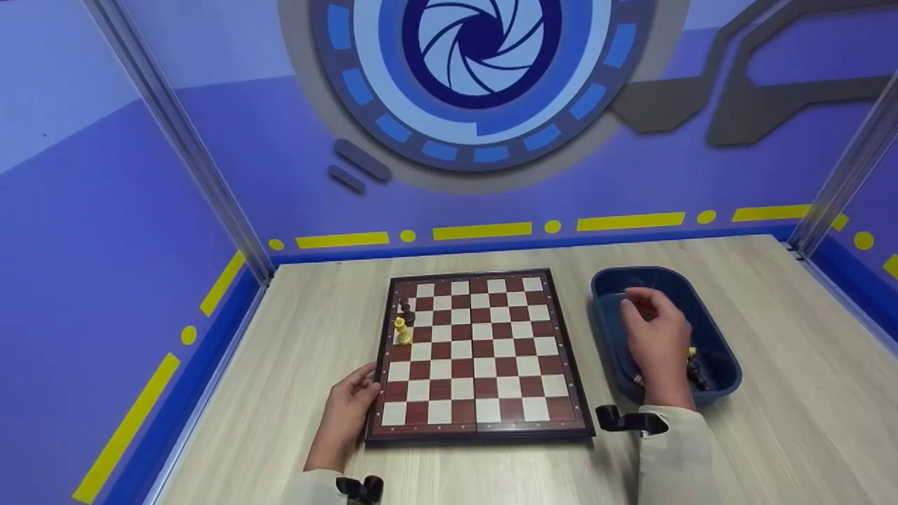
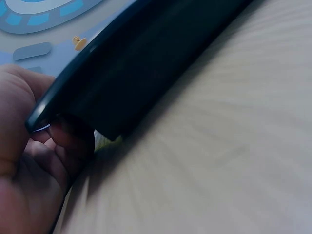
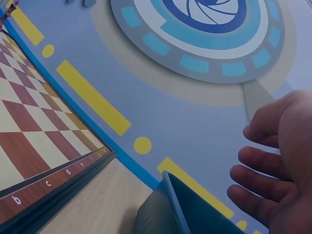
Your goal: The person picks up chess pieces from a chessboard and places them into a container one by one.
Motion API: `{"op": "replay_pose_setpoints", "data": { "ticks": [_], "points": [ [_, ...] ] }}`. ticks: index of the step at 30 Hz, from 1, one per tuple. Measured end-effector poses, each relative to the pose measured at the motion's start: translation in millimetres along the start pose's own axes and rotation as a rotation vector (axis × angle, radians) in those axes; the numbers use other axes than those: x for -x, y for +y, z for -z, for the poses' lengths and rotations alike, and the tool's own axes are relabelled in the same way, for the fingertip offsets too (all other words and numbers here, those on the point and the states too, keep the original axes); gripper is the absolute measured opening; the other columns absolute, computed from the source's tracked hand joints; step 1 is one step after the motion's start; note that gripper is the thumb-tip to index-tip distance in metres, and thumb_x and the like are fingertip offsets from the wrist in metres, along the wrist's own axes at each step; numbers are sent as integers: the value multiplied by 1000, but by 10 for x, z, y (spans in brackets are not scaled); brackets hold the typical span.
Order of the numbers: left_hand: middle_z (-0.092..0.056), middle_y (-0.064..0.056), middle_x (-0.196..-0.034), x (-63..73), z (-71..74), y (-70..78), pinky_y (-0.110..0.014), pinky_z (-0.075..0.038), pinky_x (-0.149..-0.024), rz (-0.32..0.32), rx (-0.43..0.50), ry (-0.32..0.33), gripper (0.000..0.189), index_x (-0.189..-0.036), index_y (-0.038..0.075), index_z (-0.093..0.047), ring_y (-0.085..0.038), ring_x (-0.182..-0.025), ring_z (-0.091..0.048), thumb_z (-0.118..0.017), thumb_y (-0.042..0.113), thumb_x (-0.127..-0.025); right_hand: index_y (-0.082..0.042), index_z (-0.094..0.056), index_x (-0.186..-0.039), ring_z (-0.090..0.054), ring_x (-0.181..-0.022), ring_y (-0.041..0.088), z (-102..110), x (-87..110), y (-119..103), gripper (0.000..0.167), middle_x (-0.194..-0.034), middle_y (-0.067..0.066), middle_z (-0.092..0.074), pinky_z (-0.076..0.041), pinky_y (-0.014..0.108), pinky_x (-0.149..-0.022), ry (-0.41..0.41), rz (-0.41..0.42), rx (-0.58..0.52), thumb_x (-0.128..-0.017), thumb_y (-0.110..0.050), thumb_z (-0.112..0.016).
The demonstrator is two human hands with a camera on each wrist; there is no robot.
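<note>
My left hand (image 1: 344,414) grips the left edge of a brown-and-white chessboard (image 1: 491,365); in the left wrist view its fingers curl beneath the dark rim (image 2: 122,68). Two chess pieces stand at the board's left side: a pale yellow one (image 1: 401,331) and, just behind it, a dark one (image 1: 407,311). On the right, my right hand (image 1: 658,344) hovers over a dark blue bin (image 1: 708,337), its fingers loosely bent with nothing between them. Beside that wrist, a dark piece (image 1: 697,375) lies in the bin; my hand and forearm hide part of the inside.
The board and bin share a light wood table (image 1: 266,365), with a narrow strip of tabletop between them. Blue printed panels (image 1: 231,140) enclose the back and sides. A metal post (image 1: 182,133) rises at the back left corner.
</note>
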State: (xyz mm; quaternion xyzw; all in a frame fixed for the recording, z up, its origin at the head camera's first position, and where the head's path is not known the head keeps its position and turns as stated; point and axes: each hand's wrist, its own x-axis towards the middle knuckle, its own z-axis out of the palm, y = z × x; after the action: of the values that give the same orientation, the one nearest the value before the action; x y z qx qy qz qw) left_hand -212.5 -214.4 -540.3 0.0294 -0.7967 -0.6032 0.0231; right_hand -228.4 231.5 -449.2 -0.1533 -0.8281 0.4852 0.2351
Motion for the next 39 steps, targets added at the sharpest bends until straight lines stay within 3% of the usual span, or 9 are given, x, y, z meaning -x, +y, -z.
{"op": "replay_pose_setpoints", "data": {
  "ticks": [5,14,26,32,39],
  "points": [
    [-55,-10,-99,17,3,23,-25,-51,-71,1,26,-13,44,-139,-2,-48,-12,-82,-56,-55,6,-96,-17,-67,-115,-58,-101,13,-37,5,-20,26,-113,3,-67,-45,24,-84,-16,-1,-1,-96,-31,-58],
    [-55,-9,-100,9,1,48,-25,-52,-70,33,68,-18,43,-139,-2,-49,-12,-84,-56,-54,5,-96,-14,-69,-112,-62,-97,17,-207,48,-86,22,-108,6,-69,-46,29,-81,-18,82,16,-95,-25,-60],
    [-55,-10,-101,10,9,36,-24,-51,-73,7,73,-32,44,-139,-4,-48,-12,-86,-56,-55,5,-96,-12,-68,-110,-62,-94,19,-413,146,-156,20,-106,6,-68,-48,32,-80,-108,135,3,-95,-22,-60],
    [-56,-12,-101,-10,17,32,-21,-49,-74,-30,32,-32,43,-137,-5,-49,-10,-85,-55,-56,4,-95,-11,-69,-107,-66,-94,23,-563,205,-225,17,-105,8,-69,-52,40,-82,-121,198,-19,-93,-18,-63],
    [-54,-8,-99,-6,13,21,-21,-50,-74,-8,41,-21,42,-137,-4,-50,-10,-86,-55,-56,3,-95,-10,-71,-103,-66,-95,23,-688,284,-291,15,-104,9,-69,-54,43,-84,-132,288,-23,-90,-14,-66]
  ]
}}
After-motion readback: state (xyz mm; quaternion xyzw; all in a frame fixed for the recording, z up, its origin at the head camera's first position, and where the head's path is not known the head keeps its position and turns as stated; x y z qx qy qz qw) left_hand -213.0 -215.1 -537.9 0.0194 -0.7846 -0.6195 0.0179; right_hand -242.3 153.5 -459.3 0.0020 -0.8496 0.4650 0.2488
